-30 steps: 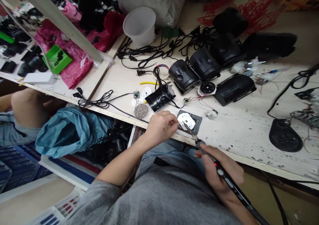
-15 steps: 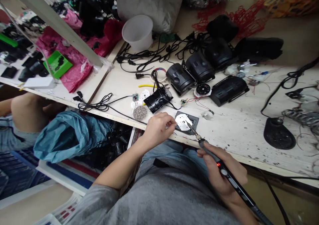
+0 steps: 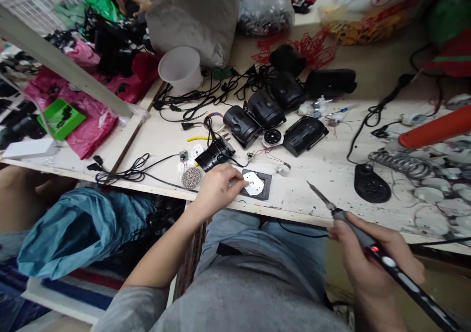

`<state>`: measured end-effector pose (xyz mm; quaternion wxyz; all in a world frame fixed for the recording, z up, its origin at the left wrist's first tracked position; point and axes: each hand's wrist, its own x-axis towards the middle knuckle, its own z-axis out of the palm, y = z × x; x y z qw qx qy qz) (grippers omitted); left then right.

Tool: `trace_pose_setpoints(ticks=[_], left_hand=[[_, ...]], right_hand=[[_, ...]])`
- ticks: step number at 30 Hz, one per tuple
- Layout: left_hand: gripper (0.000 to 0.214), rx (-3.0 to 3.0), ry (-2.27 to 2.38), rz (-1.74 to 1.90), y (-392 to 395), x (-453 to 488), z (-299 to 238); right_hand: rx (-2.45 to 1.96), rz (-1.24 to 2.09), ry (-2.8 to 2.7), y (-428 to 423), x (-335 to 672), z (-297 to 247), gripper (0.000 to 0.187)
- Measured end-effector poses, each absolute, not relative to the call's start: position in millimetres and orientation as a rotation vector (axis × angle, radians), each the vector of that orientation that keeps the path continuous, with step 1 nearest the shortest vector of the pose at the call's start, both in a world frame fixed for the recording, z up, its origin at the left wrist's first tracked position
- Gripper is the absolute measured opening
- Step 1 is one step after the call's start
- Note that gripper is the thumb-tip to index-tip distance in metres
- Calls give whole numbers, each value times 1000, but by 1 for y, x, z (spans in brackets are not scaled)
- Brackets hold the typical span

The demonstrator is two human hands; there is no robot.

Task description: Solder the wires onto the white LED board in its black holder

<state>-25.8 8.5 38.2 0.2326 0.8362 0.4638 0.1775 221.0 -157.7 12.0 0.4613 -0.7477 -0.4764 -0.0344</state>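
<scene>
Soldering iron (image 3: 368, 243) has pulled away from 1 white disc (image 3: 253, 183).

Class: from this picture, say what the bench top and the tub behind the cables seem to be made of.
Bench top: pale wood or wood-look laminate, matt, with visible grain lines and dark specks. Tub: probably plastic, milky and translucent, smooth-walled.

A grey short-sleeved cotton shirt (image 3: 235, 297) and blue denim jeans (image 3: 257, 239) are worn; both forearms are left bare.
</scene>
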Motion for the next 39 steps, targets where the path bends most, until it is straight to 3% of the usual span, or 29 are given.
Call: trace_pose_setpoints(ticks=[3,7,12,16,23,30,39], left_hand=[[11,2330,1241,439,24,-4,45],[30,2437,1197,361,39,33,46],[23,2392,1589,527,60,51,46],[35,2463,1657,413,73,59,39],[18,2443,1646,441,72,71,38],[17,2285,1240,782,63,68,45],[16,2166,1313,718,56,56,41]], right_hand=[[-1872,-124,-1011,-163,235,9,24],[-1895,-138,-857,-170,242,9,27],[-1894,-171,-758,-178,253,7,27],[-1949,-211,-694,-178,269,-4,29],[-2068,-254,-760,-171,284,-14,35],[-2043,-307,-899,-164,293,-20,27],[-1980,-411,-998,-150,298,-18,23]])
